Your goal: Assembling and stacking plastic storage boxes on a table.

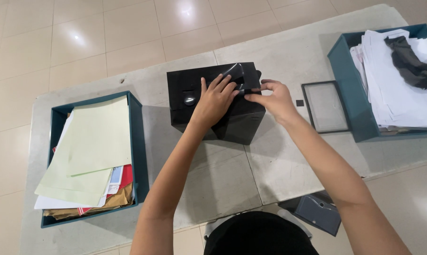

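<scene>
Pressing flat on the glossy black plastic box (213,101), the left hand (215,100) steadies it; the right hand (272,99) pinches thin, limp clear film (233,72), probably slippery, best taken by its edge.

I count two teal trays (138,141) (345,94) at frame left and right, one black box (237,120) at center, and one frame (326,107).
</scene>
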